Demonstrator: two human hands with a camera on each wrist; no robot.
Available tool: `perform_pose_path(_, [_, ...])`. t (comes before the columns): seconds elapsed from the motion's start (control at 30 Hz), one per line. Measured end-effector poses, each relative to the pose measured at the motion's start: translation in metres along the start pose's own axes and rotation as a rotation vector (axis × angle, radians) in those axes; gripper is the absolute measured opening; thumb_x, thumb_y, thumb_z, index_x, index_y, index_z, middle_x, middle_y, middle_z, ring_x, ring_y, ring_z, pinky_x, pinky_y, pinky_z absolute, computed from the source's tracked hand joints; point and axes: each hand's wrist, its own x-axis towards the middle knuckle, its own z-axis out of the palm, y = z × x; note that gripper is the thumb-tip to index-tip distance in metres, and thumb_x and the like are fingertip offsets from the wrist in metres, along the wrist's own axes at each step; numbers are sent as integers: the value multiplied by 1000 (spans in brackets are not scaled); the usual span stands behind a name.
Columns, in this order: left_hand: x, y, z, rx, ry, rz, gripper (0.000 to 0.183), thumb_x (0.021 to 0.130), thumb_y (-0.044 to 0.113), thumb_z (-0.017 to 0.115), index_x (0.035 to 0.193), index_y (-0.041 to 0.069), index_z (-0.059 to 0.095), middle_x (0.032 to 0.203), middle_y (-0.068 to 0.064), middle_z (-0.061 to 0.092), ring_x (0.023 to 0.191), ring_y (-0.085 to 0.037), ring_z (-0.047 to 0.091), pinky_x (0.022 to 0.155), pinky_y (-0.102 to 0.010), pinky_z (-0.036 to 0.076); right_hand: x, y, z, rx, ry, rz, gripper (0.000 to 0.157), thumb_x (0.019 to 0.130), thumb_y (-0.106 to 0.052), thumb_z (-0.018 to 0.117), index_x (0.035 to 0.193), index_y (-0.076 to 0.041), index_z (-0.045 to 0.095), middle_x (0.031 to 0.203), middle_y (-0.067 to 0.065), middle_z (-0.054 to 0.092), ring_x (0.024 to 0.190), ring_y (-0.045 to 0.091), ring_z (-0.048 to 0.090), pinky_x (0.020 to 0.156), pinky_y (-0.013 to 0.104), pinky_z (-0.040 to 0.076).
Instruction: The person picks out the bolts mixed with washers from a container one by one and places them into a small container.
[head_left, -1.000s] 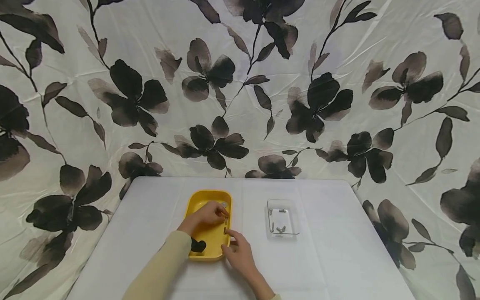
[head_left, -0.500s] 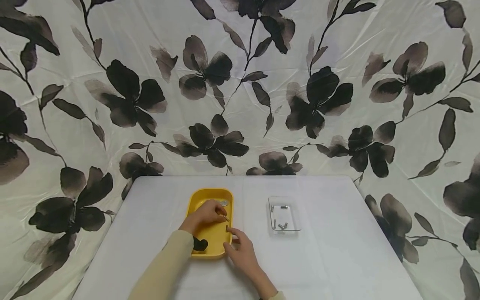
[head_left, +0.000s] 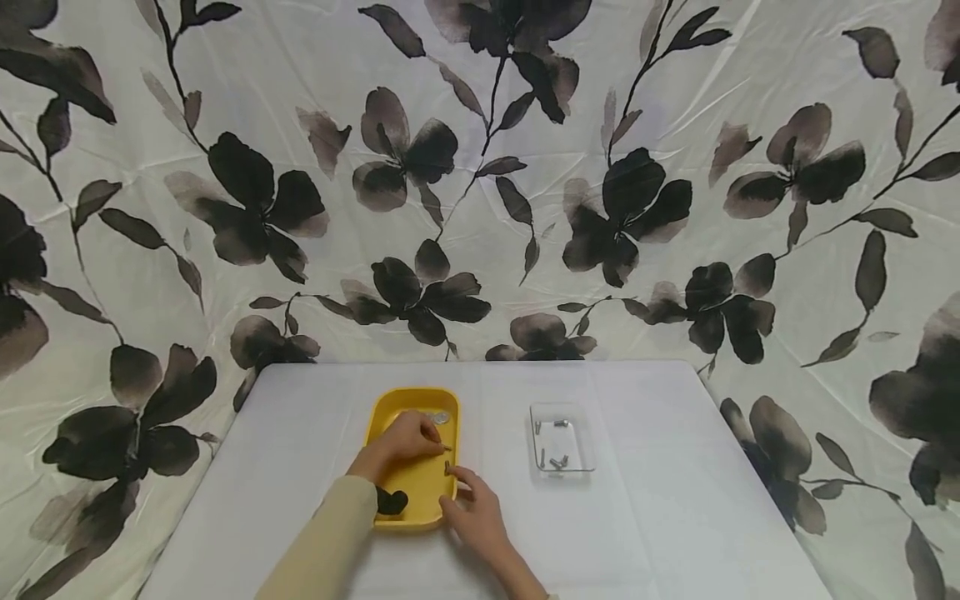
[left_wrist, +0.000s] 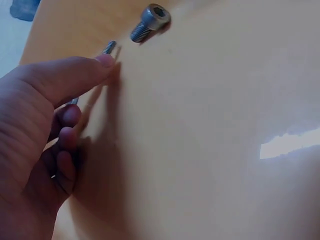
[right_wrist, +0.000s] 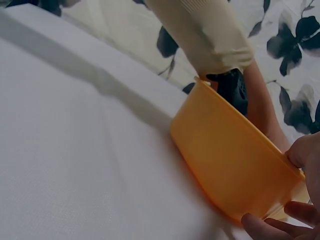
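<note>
My left hand (head_left: 407,437) is inside the yellow tray (head_left: 423,510). Its thumb and a finger pinch a small screw (left_wrist: 109,47), whose threaded tip sticks out past the thumb; the rest is mostly hidden. Just beyond that tip, a thicker socket-head screw (left_wrist: 152,22) lies on the tray floor; the head view shows it small, near the right wall. My right hand (head_left: 478,512) holds the tray's right side, with one digit over the rim and other fingers against the outer wall (right_wrist: 235,160). Flat round washers (head_left: 440,417) lie at the tray's far end.
A clear plastic box (head_left: 562,472) with several screws (head_left: 559,462) stands right of the tray on the white-covered table (head_left: 675,517). A floral cloth (head_left: 450,167) hangs behind. A black wrist strap piece (head_left: 392,502) dips into the tray beside the left sleeve.
The view has shifted slightly with the head. My left hand has drawn a little nearer within the tray, showing more of the washers. The right hand stays at the tray's side.
</note>
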Motion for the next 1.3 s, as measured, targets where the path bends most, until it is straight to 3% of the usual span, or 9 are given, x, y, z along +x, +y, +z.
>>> perform_pose_path(0.3, [-4, 7, -9, -13, 29, -10, 15, 78, 32, 82, 74, 19, 75, 70, 7, 65, 66, -14, 54, 58, -27, 47, 2, -5, 2, -8, 14, 0, 46, 90, -13, 67, 133, -4, 55, 133, 12, 55, 113, 34, 59, 87, 30, 51])
perform_pose_path(0.5, [-12, 10, -13, 0, 113, 56, 13, 78, 28, 82, 75, 17, 76, 72, 7, 63, 61, -14, 50, 53, -27, 44, 1, -4, 4, -28, 32, -18, 45, 88, -9, 67, 132, -4, 56, 131, 12, 57, 113, 33, 59, 89, 31, 50])
perform_pose_path(0.7, [-24, 19, -23, -42, 214, 3, 12, 76, 24, 84, 79, 18, 75, 77, 5, 60, 68, -17, 49, 60, -31, 43, 1, -4, 4, -34, 32, -26, 44, 89, -10, 67, 132, -5, 56, 132, 8, 57, 114, 32, 59, 90, 32, 50])
perform_pose_path(0.83, [-27, 26, -27, -61, 237, 2, 12, 75, 24, 84, 79, 18, 74, 78, 3, 59, 66, -18, 50, 58, -32, 44, 1, -4, 2, -12, 37, -60, 44, 89, -10, 67, 131, -2, 56, 131, 13, 57, 109, 34, 61, 88, 31, 51])
perform_pose_path(0.93, [-27, 34, -30, -62, 258, 21, 13, 75, 24, 85, 78, 18, 73, 76, 3, 59, 66, -19, 49, 58, -33, 44, 2, -9, -5, -15, 16, -60, 47, 90, -11, 67, 134, -1, 54, 133, 16, 55, 109, 35, 61, 86, 29, 51])
perform_pose_path(1.07, [-23, 48, -33, -25, 287, 60, 13, 76, 28, 84, 79, 20, 74, 76, 6, 59, 67, -17, 50, 59, -32, 44, 5, -16, -24, -66, 17, -28, 47, 93, -16, 65, 137, -10, 52, 136, 14, 52, 112, 34, 59, 84, 34, 53])
perform_pose_path(1.3, [-26, 69, -36, -45, 268, 79, 13, 76, 25, 84, 78, 19, 72, 78, 4, 58, 69, -17, 50, 60, -31, 46, 0, -18, -62, -146, 109, -12, 43, 92, -18, 66, 133, -16, 56, 135, 11, 53, 113, 34, 58, 82, 37, 54])
